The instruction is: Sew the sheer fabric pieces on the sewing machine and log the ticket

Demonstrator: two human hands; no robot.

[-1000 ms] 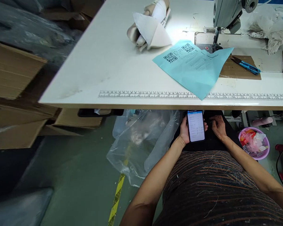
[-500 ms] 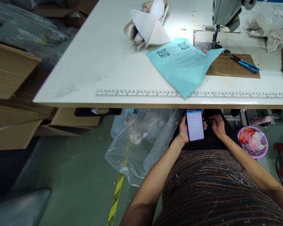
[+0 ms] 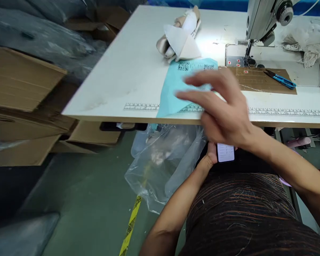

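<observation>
My left hand [image 3: 212, 153] is wrapped round a smartphone [image 3: 225, 153] with a lit screen, low over my lap. Above the table's front edge my right hand [image 3: 226, 106] is raised, somewhat blurred, its thumb and fingers apart with nothing between them. Behind it lies a light blue paper sheet [image 3: 173, 90] printed with QR codes; my right hand covers its right part. A folded bundle of cream fabric [image 3: 182, 39] rests just beyond the sheet.
A sewing machine [image 3: 260, 21] stands at the back right. Blue thread snips [image 3: 282, 81] lie on a cardboard piece [image 3: 256, 80]. A ruler scale [image 3: 290, 112] runs along the table [image 3: 109, 85]. Clear plastic bags [image 3: 160, 167] hang below; cardboard boxes [image 3: 24, 78] stand left.
My right hand has risen from my lap to above the table edge. The blue sheet has turned and shifted left. My left hand still holds the smartphone, and the view has tilted slightly.
</observation>
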